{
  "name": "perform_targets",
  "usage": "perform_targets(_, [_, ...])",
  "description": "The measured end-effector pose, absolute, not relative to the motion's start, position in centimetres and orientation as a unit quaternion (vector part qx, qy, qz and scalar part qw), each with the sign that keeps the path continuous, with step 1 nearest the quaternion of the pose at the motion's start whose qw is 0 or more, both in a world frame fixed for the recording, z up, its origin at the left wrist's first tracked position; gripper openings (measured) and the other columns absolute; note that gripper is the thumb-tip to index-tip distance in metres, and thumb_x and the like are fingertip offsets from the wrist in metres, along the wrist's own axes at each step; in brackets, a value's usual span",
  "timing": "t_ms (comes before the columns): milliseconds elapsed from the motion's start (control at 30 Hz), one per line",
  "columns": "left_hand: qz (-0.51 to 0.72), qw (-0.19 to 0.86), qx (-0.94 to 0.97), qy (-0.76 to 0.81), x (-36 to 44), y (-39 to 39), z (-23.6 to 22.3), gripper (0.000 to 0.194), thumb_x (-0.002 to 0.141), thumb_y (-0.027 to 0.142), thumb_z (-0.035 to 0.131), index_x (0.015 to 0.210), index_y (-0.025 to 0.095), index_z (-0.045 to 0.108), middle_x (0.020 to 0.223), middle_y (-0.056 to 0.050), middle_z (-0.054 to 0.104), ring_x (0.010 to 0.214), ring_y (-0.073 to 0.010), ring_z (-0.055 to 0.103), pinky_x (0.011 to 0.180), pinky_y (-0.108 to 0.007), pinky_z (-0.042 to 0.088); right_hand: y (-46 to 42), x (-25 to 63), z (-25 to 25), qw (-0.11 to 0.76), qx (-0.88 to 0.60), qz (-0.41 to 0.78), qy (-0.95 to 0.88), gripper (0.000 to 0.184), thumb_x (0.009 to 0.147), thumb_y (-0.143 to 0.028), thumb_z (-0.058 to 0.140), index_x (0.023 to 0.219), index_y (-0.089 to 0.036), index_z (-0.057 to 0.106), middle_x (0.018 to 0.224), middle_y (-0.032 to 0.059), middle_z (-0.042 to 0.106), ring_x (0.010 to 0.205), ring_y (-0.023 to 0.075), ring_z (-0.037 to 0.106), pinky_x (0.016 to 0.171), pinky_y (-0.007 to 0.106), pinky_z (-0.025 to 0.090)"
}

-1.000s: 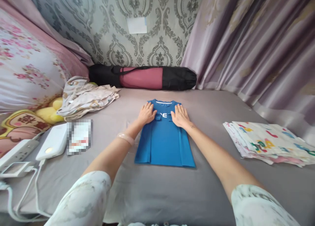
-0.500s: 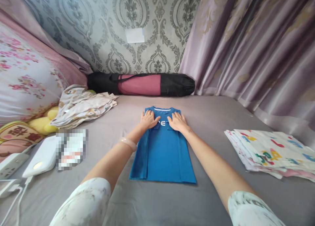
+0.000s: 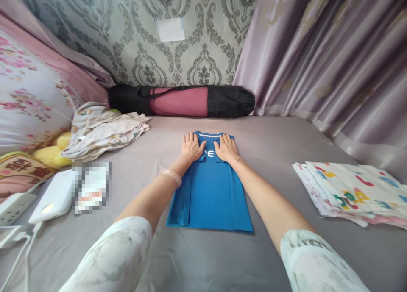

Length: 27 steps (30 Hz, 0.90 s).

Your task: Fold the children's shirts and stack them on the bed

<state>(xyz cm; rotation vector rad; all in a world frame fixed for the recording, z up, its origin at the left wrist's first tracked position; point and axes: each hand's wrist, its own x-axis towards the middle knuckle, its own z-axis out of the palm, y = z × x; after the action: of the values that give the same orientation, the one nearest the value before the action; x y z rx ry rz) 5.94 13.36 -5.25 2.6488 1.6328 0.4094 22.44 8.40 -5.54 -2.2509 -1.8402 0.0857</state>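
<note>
A blue T-shirt [image 3: 210,190] with white lettering lies flat on the grey bed sheet [image 3: 270,135], its sides folded in to a narrow rectangle. My left hand [image 3: 190,147] rests palm down on the shirt's upper left, near the collar, fingers stretched out. My right hand [image 3: 226,148] lies flat on the upper right in the same way. The two hands are close together, with the white letters showing between them. A pale bangle [image 3: 171,176] sits on my left wrist.
A black and pink roll bag [image 3: 181,101] lies along the wall. A heap of pale clothes [image 3: 104,129] sits at left, folded patterned cloths [image 3: 352,188] at right. A white power bank [image 3: 54,196], power strip [image 3: 12,203] and cables lie at the left edge, beside pillows.
Both hands have slid inward toward the middle of the shirt's chest and a little up toward the collar. The view has shifted slightly.
</note>
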Motion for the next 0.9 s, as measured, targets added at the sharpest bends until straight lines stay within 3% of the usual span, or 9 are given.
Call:
perform_targets(100, [0.163, -0.004, 0.842, 0.514, 5.2, 11.1, -3.8, 0.07, 0.096, 0.055, 0.02, 0.144, 0.006, 0.036, 0.15, -0.022, 0.037, 0.142, -0.0364, 0.026, 0.115, -0.054, 0.016, 6.6, 22.5, -4.4, 0.118, -0.748, 0.049, -0.652, 0.065, 0.1, -0.043, 0.016, 0.15, -0.004, 0.028, 0.158, 0.0152, 0.02, 0.146, 0.0256, 0.014, 0.117, 0.043, 0.013])
perform_targets(200, [0.152, 0.006, 0.872, 0.466, 3.3, 8.0, -3.4, 0.071, 0.096, 0.057, 0.017, 0.144, 0.009, 0.039, 0.15, -0.017, 0.039, 0.143, -0.0313, 0.026, 0.118, -0.049, 0.016, 3.0, 22.2, -4.0, 0.103, -0.708, 0.061, -0.696, 0.067, 0.099, -0.047, 0.014, 0.152, -0.007, 0.024, 0.16, 0.0122, 0.013, 0.148, 0.0243, 0.008, 0.118, 0.045, 0.01])
perform_targets(333, [0.081, 0.04, 0.908, 0.409, 0.7, 5.1, -4.4, 0.071, 0.096, 0.057, 0.019, 0.147, 0.01, 0.035, 0.155, -0.014, 0.031, 0.146, -0.0266, 0.02, 0.12, -0.043, 0.014, -1.6, 21.3, -4.8, 0.073, -0.676, 0.066, -0.73, 0.07, 0.098, -0.048, 0.016, 0.151, -0.004, 0.024, 0.16, 0.0131, 0.015, 0.147, 0.0244, 0.009, 0.119, 0.044, 0.009])
perform_targets(533, [0.063, 0.064, 0.909, 0.408, 0.4, 5.2, -5.7, 0.071, 0.097, 0.056, 0.021, 0.149, 0.008, 0.03, 0.156, -0.016, 0.026, 0.146, -0.0285, 0.018, 0.119, -0.046, 0.014, -2.0, 20.7, -5.4, 0.056, -0.686, 0.054, -0.724, 0.069, 0.098, -0.046, 0.019, 0.151, -0.002, 0.024, 0.159, 0.0134, 0.017, 0.147, 0.0245, 0.011, 0.119, 0.041, 0.009])
perform_targets(767, [0.058, 0.106, 0.911, 0.395, -2.1, 1.8, -4.2, 0.069, 0.097, 0.058, 0.02, 0.151, 0.016, 0.025, 0.159, -0.012, 0.02, 0.147, -0.0262, 0.012, 0.119, -0.047, 0.012, -6.1, 19.3, -4.1, 0.083, -0.677, 0.055, -0.73, 0.068, 0.098, -0.046, 0.017, 0.153, -0.006, 0.02, 0.16, 0.0117, 0.014, 0.148, 0.0247, 0.008, 0.119, 0.044, 0.01])
perform_targets(900, [0.021, 0.129, 0.939, 0.319, -4.2, -2.6, -3.6, 0.069, 0.095, 0.061, 0.018, 0.152, 0.022, 0.024, 0.159, -0.006, 0.02, 0.148, -0.0214, 0.011, 0.121, -0.04, 0.009, -10.2, 17.8, -3.9, 0.067, -0.631, 0.082, -0.768, 0.069, 0.099, -0.049, 0.017, 0.152, -0.005, 0.022, 0.16, 0.013, 0.014, 0.148, 0.0233, 0.008, 0.12, 0.042, 0.01])
